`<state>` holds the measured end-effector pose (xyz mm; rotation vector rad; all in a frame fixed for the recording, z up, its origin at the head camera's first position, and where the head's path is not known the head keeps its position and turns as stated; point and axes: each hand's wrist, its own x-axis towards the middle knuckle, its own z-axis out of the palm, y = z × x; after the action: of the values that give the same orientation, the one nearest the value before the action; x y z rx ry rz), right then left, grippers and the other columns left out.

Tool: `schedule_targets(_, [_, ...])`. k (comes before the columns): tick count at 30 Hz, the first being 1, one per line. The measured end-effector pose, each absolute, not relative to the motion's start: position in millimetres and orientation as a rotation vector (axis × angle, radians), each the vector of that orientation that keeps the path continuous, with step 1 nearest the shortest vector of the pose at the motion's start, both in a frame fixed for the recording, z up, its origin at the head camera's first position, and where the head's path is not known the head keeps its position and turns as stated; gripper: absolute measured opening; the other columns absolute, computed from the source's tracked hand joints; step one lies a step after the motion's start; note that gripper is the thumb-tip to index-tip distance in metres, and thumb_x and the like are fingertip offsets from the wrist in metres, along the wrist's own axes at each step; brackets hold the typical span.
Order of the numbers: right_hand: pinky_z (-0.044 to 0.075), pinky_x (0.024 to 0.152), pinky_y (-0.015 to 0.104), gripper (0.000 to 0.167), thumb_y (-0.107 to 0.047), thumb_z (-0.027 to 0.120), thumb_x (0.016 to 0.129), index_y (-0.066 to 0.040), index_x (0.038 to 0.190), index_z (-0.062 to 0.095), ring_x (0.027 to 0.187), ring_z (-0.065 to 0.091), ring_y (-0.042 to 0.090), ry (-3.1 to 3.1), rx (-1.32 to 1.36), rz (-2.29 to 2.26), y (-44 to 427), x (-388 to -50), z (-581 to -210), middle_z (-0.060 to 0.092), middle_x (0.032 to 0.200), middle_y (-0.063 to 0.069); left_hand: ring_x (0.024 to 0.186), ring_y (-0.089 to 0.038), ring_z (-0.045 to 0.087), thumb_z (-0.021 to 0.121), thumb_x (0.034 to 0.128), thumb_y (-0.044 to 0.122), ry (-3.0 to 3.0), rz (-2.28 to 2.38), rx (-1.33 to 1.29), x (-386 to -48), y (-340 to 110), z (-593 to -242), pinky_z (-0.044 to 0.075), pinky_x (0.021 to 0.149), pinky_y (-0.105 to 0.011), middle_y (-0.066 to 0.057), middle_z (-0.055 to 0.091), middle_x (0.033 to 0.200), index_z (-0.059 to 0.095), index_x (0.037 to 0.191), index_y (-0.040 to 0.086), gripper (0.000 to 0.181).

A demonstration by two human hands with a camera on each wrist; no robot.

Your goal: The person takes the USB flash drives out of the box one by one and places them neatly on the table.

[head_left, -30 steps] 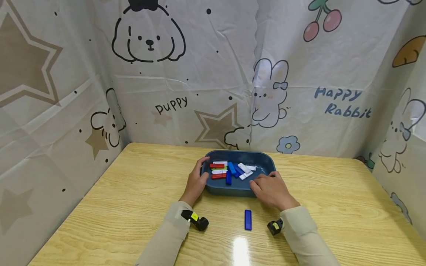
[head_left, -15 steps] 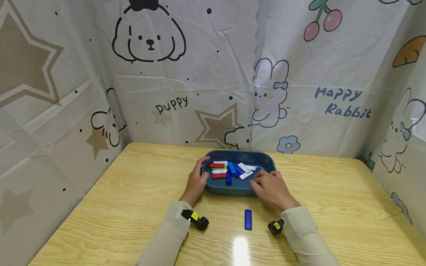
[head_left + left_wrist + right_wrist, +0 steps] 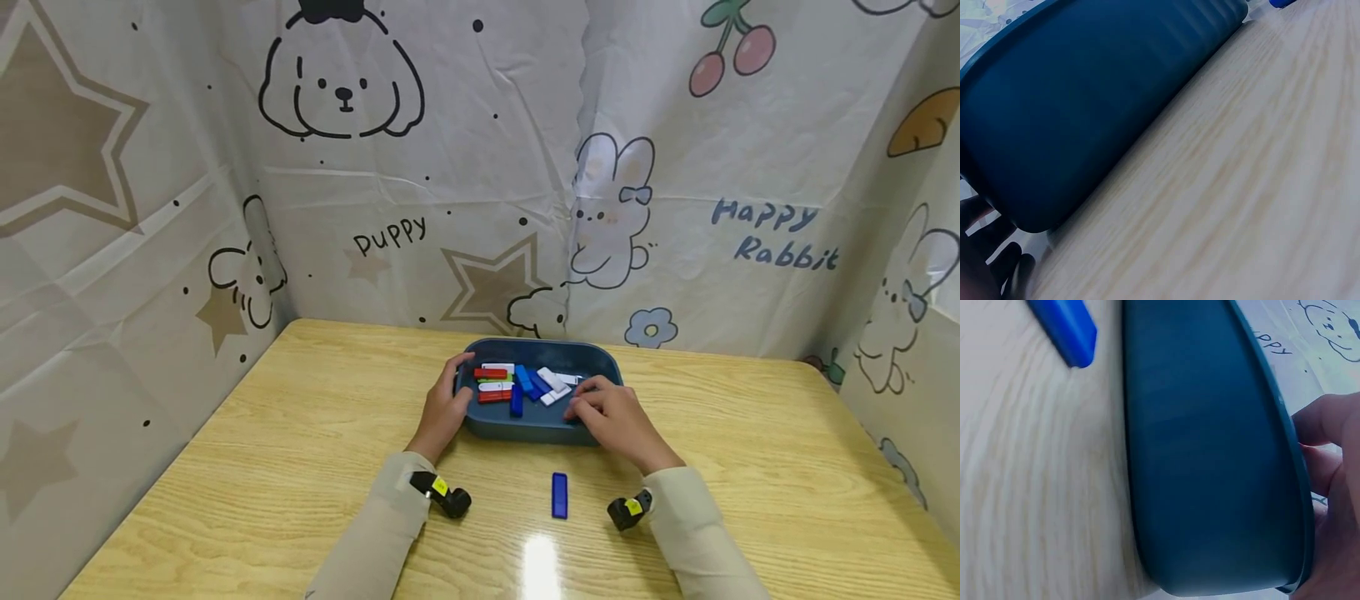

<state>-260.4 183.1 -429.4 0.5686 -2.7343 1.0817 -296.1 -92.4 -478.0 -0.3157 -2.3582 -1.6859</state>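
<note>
Hanging at the left and running round behind, a pale printed cloth (image 3: 480, 125) borders a wooden tabletop (image 3: 225, 500). At the left, a small black camera (image 3: 453, 502) sits on the person's sleeve. The left hand (image 3: 441, 410) grips the left end of a dark blue tray (image 3: 525, 432), fingers along the outer wall, thumb over the rim. The tray rests on the tabletop. Inside, at its left, lies a cluster of red, white and green pieces (image 3: 493, 397); next come a dark blue piece (image 3: 517, 402) near the front wall and two blue pieces (image 3: 522, 380) set aslant. Farther right, white pieces (image 3: 555, 394) overlap. On the tabletop in front, well apart from the tray, lies a single blue strip (image 3: 559, 496). The right hand (image 3: 622, 423), apart from the left, reaches over the tray's right end with bent fingers near the white pieces; whether it holds anything cannot be told.
</note>
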Motion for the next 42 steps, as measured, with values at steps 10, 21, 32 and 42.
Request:
schedule_targets(10, [0.047, 0.088, 0.040, 0.031, -0.017, 0.049, 0.097, -0.016, 0.081, 0.075, 0.097, 0.058, 0.020, -2.711, 0.528, 1.323, 188, -261, -424, 0.060, 0.115, 0.009, 0.135, -0.026, 0.037, 0.046, 0.0875, 0.004, -2.367, -1.701, -0.311, -296, -92, -478, 0.027, 0.110, -0.053, -0.008, 0.040, 0.149, 0.044, 0.141, 0.021, 0.056])
schedule_targets(21, [0.049, 0.085, 0.041, 0.034, -0.017, 0.046, 0.098, -0.014, 0.083, 0.076, 0.087, 0.063, 0.019, -2.670, 0.462, 1.412, 192, -257, -410, 0.057, 0.116, 0.008, 0.135, -0.024, 0.037, 0.045, 0.0875, 0.006, -2.384, -1.684, -0.300, -296, -91, -478, 0.026, 0.111, -0.050, -0.005, 0.041, 0.148, 0.044, 0.140, 0.023, 0.055])
schedule_targets(32, [0.047, 0.078, 0.036, 0.033, -0.015, 0.049, 0.096, -0.017, 0.075, 0.075, 0.088, 0.056, 0.020, -2.758, 0.516, 1.225, 196, -238, -377, 0.057, 0.109, 0.003, 0.134, -0.025, 0.038, 0.046, 0.0856, 0.007, -2.369, -1.677, -0.302, -298, -93, -478, 0.027, 0.110, -0.051, -0.006, 0.042, 0.148, 0.046, 0.140, 0.023, 0.056])
schedule_targets(42, [0.047, 0.068, 0.032, 0.034, -0.010, 0.051, 0.093, -0.018, 0.070, 0.074, 0.086, 0.054, 0.018, -2.826, 0.818, 1.143, 188, -217, -361, 0.059, 0.098, -0.002, 0.133, -0.024, 0.039, 0.045, 0.0857, 0.007, -2.369, -1.679, -0.310, -299, -93, -479, 0.027, 0.110, -0.051, -0.006, 0.042, 0.147, 0.045, 0.139, 0.024, 0.056])
